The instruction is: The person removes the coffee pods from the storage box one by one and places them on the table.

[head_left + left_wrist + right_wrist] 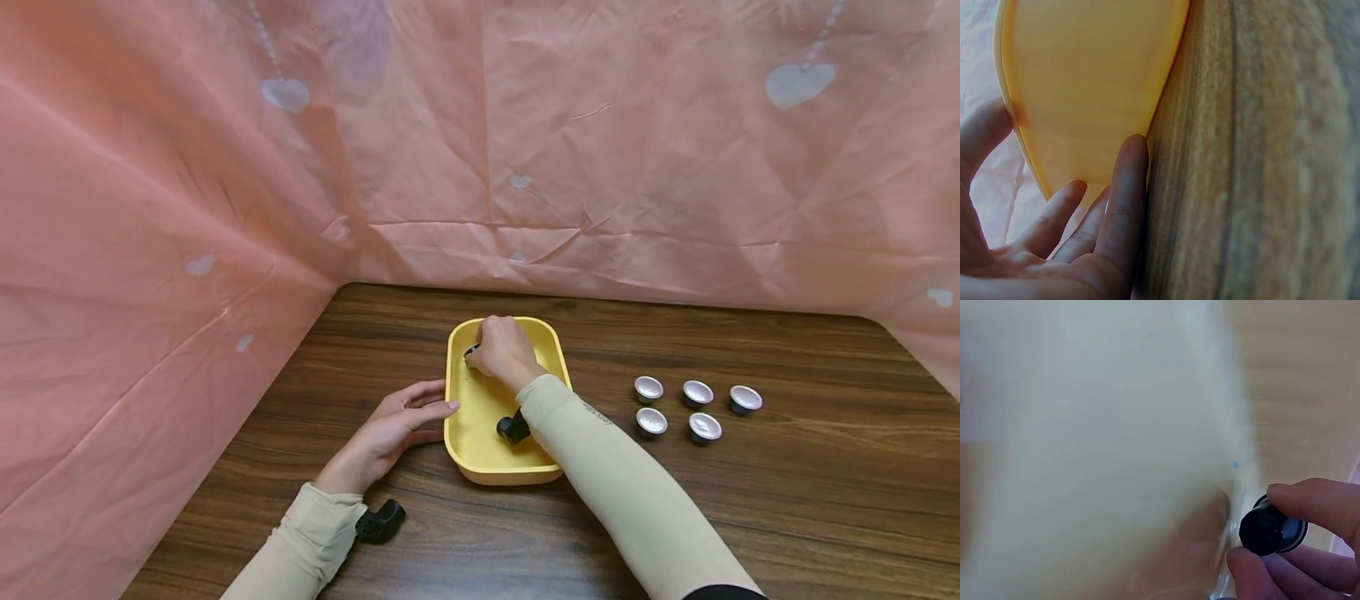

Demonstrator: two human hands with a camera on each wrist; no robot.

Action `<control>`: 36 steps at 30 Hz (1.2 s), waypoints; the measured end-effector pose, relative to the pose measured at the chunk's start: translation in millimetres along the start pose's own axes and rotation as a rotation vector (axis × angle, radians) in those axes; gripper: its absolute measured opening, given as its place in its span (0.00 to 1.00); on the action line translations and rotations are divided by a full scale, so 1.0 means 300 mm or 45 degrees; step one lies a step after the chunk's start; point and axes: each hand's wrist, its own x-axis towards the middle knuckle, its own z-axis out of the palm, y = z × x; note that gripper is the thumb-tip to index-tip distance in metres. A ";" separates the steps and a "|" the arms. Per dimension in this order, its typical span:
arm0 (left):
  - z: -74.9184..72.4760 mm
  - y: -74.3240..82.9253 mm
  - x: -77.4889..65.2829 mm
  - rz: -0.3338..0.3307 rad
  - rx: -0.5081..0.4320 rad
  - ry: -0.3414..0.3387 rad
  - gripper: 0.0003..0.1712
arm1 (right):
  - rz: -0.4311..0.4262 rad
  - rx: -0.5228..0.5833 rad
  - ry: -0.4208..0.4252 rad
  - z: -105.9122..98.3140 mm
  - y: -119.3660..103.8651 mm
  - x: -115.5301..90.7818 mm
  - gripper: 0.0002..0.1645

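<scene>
A yellow rectangular bin [480, 442] stands on the wooden table. Inside its far left part, my right hand [504, 346] pinches a dark coffee capsule [1266, 530] between thumb and fingers; only a sliver of that capsule shows in the head view. At the bin's left side is my left hand [397, 425]. Its thumb touches the rim, and its fairly straight fingers rest along the outer wall, the lowest one close to the tabletop. To the right of the bin, several coffee capsules [651, 421] with pale lids facing up stand in two rows.
A black wrist camera [381, 522] sits at the left sleeve, another [513, 428] under the right wrist, over the bin. Pink curtains [600, 150] with pale hearts hang behind and to the left of the table [825, 483]. My right forearm crosses the bin's right rim.
</scene>
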 end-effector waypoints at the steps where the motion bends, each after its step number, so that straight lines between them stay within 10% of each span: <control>1: 0.001 0.001 0.000 -0.001 0.001 0.000 0.37 | 0.000 0.023 0.004 0.005 0.006 0.007 0.10; 9: 0.004 0.001 0.000 -0.012 0.019 -0.008 0.37 | -0.040 0.140 0.062 0.089 0.087 0.111 0.14; 23: 0.006 0.000 0.003 -0.017 0.023 0.004 0.36 | -0.037 0.281 0.069 0.032 0.060 0.081 0.10; 36: 0.002 0.004 -0.001 -0.027 0.033 0.014 0.37 | -0.054 0.297 0.010 -0.177 -0.032 -0.095 0.12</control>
